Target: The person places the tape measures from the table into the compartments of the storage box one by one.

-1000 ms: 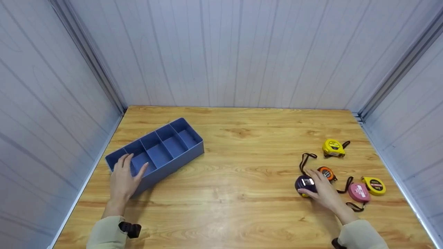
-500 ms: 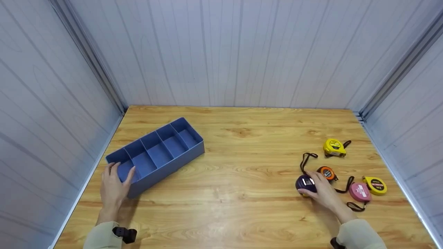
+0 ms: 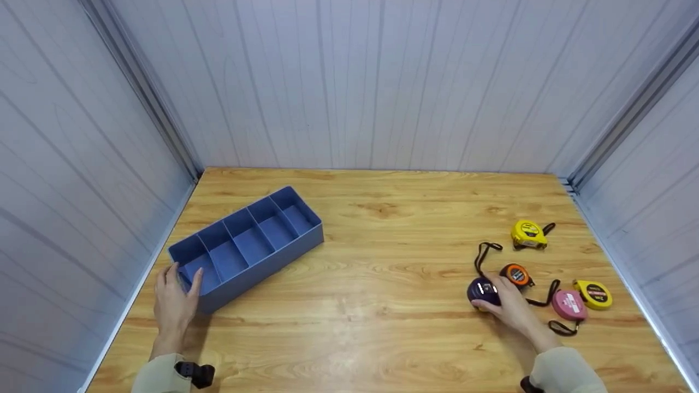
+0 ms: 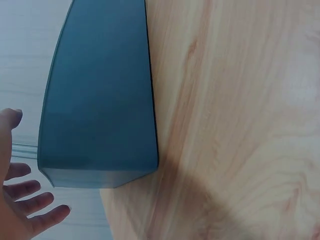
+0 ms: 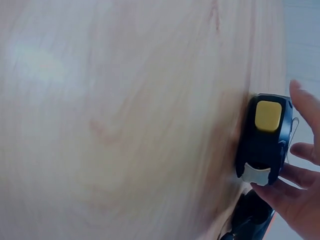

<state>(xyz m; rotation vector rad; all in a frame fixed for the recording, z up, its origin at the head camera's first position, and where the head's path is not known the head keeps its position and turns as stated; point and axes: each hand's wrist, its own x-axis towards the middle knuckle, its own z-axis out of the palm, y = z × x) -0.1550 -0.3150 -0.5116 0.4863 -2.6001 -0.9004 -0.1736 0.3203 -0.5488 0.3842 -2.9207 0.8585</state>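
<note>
My left hand [image 3: 176,303] is at the near left end of the blue divided box [image 3: 262,268], its fingers spread around that end. In the left wrist view, its fingers [image 4: 42,223] stand apart from the end wall of the box [image 4: 100,95], and it holds nothing. On the right, my right hand [image 3: 511,309] has thumb and fingers round a dark purple tape measure [image 3: 480,291] lying on the table. The right wrist view shows this tape measure's yellow button [image 5: 268,116] and pale end, with a fingertip touching that end.
Right beside my right hand lies an orange-and-black tape measure [image 3: 516,275]. Farther right, a pink one [image 3: 569,304] touches a yellow one [image 3: 595,295]. Another yellow tape measure [image 3: 528,234] lies farther back. Several have black wrist straps. White panels [image 3: 349,82] wall the wooden table [image 3: 382,327].
My left hand has drawn back from over the box's compartments to its near left end. The box stays in place. My right hand keeps its place on the dark tape measure.
</note>
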